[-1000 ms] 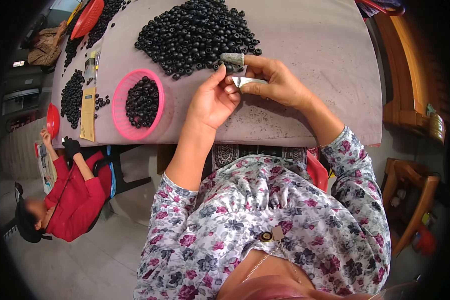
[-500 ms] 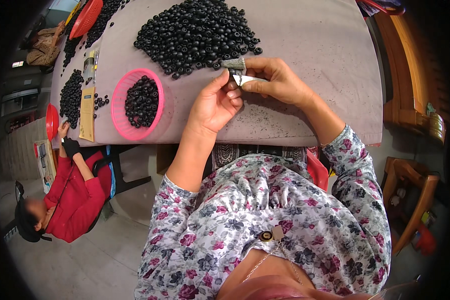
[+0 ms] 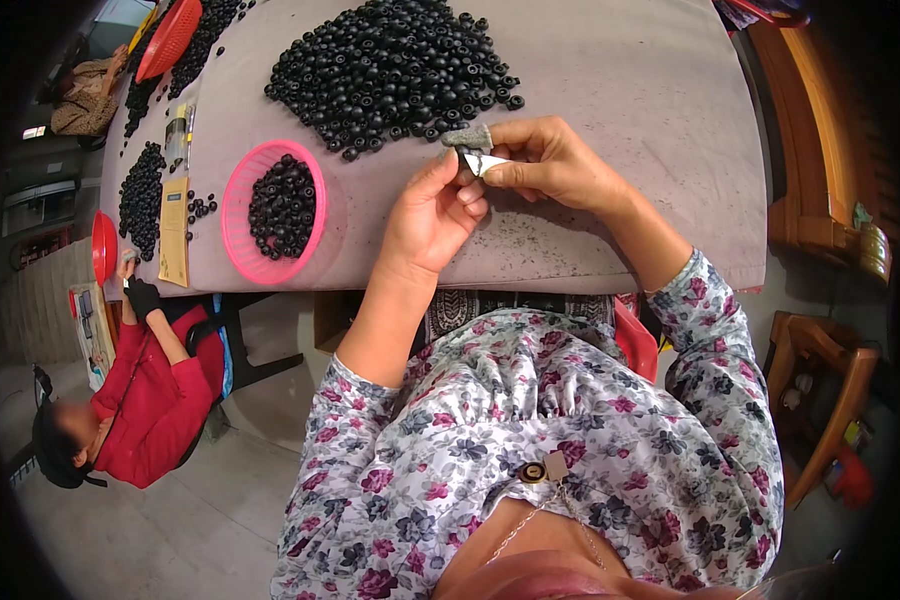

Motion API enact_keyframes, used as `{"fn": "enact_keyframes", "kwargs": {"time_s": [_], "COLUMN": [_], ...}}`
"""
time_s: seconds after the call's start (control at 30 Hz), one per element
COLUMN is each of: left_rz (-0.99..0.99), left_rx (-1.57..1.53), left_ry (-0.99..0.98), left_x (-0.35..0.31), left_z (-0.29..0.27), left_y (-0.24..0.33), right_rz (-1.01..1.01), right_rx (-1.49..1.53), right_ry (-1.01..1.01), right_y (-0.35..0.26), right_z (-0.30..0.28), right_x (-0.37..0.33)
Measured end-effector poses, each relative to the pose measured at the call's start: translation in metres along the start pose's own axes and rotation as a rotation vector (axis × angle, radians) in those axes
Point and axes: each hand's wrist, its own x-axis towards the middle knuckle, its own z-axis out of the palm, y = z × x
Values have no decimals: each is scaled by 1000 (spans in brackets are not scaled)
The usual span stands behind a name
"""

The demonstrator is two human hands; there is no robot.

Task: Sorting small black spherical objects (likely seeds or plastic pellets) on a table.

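Note:
My left hand (image 3: 430,215) pinches a small round black piece (image 3: 462,157) between thumb and fingertips; most of that piece is hidden by the fingers. My right hand (image 3: 555,165) is closed on a flat white pointed blade (image 3: 484,163), its tip up against the black piece. A grey cloth finger cover (image 3: 467,136) sits on my right index finger. Just beyond both hands spreads a big heap of round black pieces with holes (image 3: 390,70). Left of my hands stands a pink basket (image 3: 232,240), holding more of these black pieces (image 3: 282,205).
Dark crumbs litter the grey tablecloth (image 3: 540,235) around my hands. Further left lie a tan card (image 3: 174,232), smaller black heaps (image 3: 142,195) and a red basket (image 3: 170,40). A co-worker in red (image 3: 160,400) sits at the table's left side. A wooden chair (image 3: 820,400) stands right.
Both hands stay together in nearly the same spot. The blade has turned slightly against the black piece, and my right index finger has shifted a little over it.

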Motion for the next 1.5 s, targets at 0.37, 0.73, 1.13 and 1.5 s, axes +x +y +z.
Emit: {"fn": "enact_keyframes", "kwargs": {"time_s": [0.37, 0.73, 1.13, 1.5], "left_rz": [11, -20, -54, -60], "left_rx": [-30, -70, -84, -104], "left_ry": [-3, 26, -3, -13], "left_x": [1, 4, 1, 3], "left_z": [-5, 4, 7, 4], "left_y": [-6, -2, -3, -2], "right_rz": [49, 26, 21, 16], "right_rx": [99, 47, 74, 76], "right_ry": [2, -29, -44, -41], "right_y": [-2, -4, -7, -5], "right_z": [-4, -1, -4, -4], "right_x": [-1, 3, -2, 0]}}
